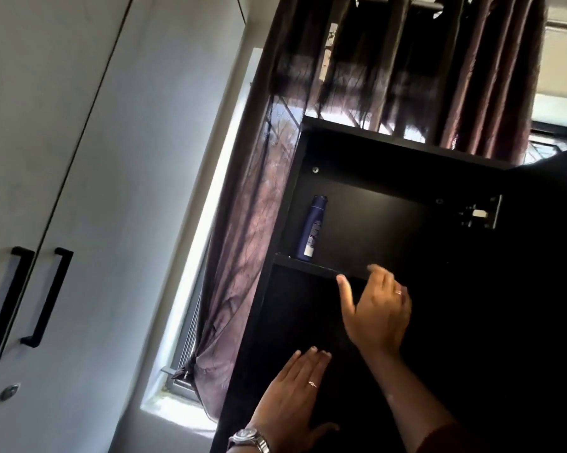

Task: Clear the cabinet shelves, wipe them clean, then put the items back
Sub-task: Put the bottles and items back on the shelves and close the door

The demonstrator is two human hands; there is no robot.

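One bottle (312,228) stands near the shelf (321,269) edge. Left hand (295,390) and right hand (378,317) (open, empty) could topple it if they reach hastily.

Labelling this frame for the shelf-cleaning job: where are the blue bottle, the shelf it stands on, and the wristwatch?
blue bottle (311,228): head view, middle of its body.
shelf (321,268): head view, its front edge, right of the bottle.
wristwatch (246,434): head view, its dial.
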